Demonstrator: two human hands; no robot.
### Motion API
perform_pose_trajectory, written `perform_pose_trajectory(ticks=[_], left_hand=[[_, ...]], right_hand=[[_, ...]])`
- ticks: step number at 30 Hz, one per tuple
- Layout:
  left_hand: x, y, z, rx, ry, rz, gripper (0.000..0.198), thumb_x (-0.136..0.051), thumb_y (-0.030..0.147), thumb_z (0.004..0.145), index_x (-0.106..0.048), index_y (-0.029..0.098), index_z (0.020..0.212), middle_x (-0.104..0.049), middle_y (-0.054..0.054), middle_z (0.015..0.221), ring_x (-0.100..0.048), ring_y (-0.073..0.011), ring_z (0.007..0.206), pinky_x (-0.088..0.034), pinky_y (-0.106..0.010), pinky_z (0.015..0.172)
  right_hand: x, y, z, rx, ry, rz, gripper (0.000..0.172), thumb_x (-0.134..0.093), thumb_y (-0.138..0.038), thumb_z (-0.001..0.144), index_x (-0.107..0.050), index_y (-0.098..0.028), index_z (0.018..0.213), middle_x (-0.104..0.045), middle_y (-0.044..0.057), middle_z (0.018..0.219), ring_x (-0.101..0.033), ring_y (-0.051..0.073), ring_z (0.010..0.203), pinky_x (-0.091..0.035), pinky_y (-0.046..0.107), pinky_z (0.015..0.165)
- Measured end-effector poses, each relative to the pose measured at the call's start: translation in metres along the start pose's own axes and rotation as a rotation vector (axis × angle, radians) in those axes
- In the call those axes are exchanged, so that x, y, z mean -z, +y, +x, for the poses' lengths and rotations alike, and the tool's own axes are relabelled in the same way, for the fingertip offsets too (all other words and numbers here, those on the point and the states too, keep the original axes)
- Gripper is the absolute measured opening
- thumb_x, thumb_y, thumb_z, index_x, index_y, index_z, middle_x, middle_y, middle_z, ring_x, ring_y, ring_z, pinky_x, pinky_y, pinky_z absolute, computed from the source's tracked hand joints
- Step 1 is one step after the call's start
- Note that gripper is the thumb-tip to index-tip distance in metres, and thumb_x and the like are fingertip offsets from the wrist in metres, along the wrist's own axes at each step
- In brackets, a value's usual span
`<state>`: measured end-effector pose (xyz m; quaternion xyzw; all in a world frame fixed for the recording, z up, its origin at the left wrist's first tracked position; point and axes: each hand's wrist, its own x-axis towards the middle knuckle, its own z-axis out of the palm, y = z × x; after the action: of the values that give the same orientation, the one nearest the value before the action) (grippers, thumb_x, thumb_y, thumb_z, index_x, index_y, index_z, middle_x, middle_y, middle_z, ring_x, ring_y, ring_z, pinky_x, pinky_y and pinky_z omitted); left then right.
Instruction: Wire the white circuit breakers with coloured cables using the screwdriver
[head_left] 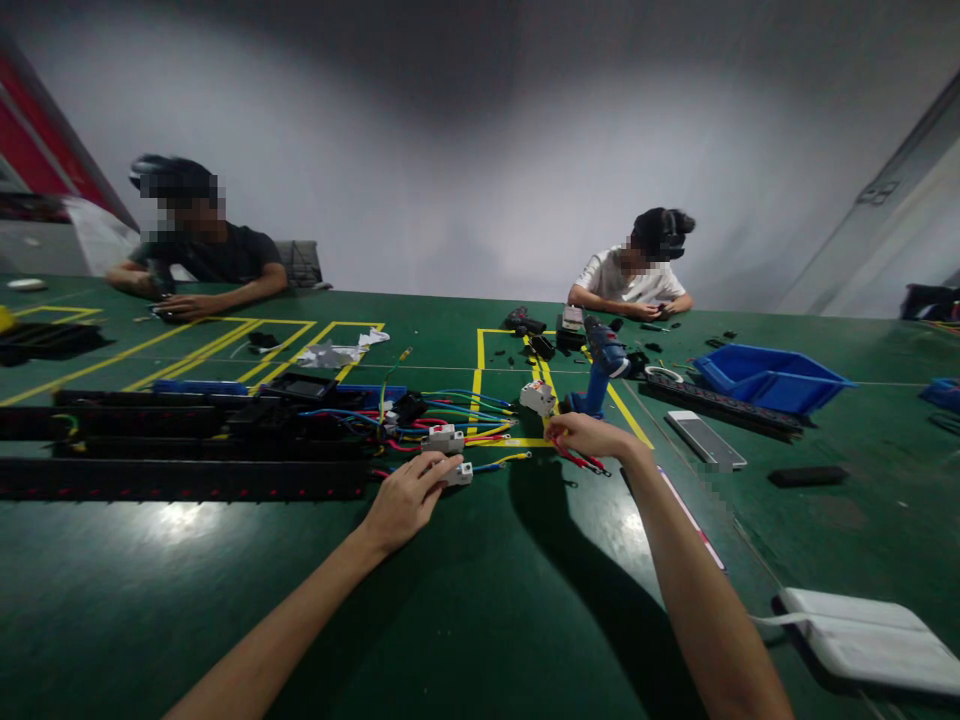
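My left hand (405, 498) rests over a small white circuit breaker (459, 474), its fingers closed on the breaker's left side. A blue and a yellow wire (504, 462) come out of that breaker's right end. Just behind lies a second white breaker (442, 438) with red and yellow wires. My right hand (589, 434) pinches short red wires (577, 458), whose metal lugs point to the right; the fingertips are partly hidden. A grey-white breaker block (537, 397) is just beyond my right fingers.
Long black rails (180, 480) with bundled wires lie at left. A blue cordless drill (600, 365) stands behind my right hand. A blue bin (772, 378), a phone (705, 440) and a white device (862, 640) are at right. Two people sit across the green table (465, 620).
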<state>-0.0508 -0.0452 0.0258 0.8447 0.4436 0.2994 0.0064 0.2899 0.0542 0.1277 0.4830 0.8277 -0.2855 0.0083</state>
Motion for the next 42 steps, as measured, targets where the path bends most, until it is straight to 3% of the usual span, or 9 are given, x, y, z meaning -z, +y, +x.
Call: perform_pose_trajectory(ticks=[7,12,16,26,42], left_hand=[[0.005,0.0,0.001,0.025,-0.005,-0.018,0.054,-0.05,0.013,0.088,-0.046,0.031,0.138,-0.056,-0.004,0.127,-0.058,-0.0205,0.113,-0.053,-0.035,0.094],[0.007,0.0,0.001,0.035,0.0,-0.023,0.054,-0.052,0.013,0.087,-0.046,0.032,0.137,-0.057,-0.003,0.127,-0.059,-0.0208,0.114,-0.053,-0.035,0.094],[0.008,0.0,0.001,0.046,0.007,-0.058,0.052,-0.053,0.014,0.087,-0.047,0.031,0.135,-0.057,-0.003,0.127,-0.059,-0.0205,0.113,-0.053,-0.035,0.095],[0.01,-0.001,0.002,0.059,0.044,-0.127,0.044,-0.056,0.018,0.087,-0.051,0.029,0.13,-0.06,-0.004,0.121,-0.061,-0.0207,0.11,-0.054,-0.035,0.092],[0.008,-0.002,0.001,0.071,0.033,-0.159,0.043,-0.054,0.018,0.089,-0.05,0.029,0.13,-0.058,-0.005,0.122,-0.06,-0.0213,0.111,-0.052,-0.036,0.093]], right_hand=[[-0.005,-0.029,-0.002,0.343,-0.132,0.415,0.028,-0.047,-0.023,0.092,-0.061,-0.016,0.115,-0.061,0.004,0.092,-0.06,0.012,0.074,-0.048,0.023,0.067],[-0.004,-0.035,-0.004,0.403,-0.108,0.538,0.03,-0.05,-0.025,0.092,-0.059,-0.017,0.12,-0.06,0.003,0.091,-0.055,0.011,0.073,-0.047,0.022,0.065],[-0.013,-0.042,0.004,0.42,-0.071,0.528,0.031,-0.049,-0.023,0.092,-0.056,-0.017,0.122,-0.061,0.002,0.086,-0.055,0.011,0.07,-0.047,0.022,0.063],[-0.072,-0.057,0.042,0.447,0.093,0.35,0.037,-0.049,-0.012,0.088,-0.053,-0.019,0.124,-0.069,0.003,0.092,-0.061,0.011,0.066,-0.046,0.021,0.061],[-0.08,-0.073,0.041,0.464,0.159,0.275,0.032,-0.059,-0.014,0.085,-0.057,-0.02,0.116,-0.071,0.004,0.096,-0.067,0.018,0.088,-0.047,0.025,0.073]])
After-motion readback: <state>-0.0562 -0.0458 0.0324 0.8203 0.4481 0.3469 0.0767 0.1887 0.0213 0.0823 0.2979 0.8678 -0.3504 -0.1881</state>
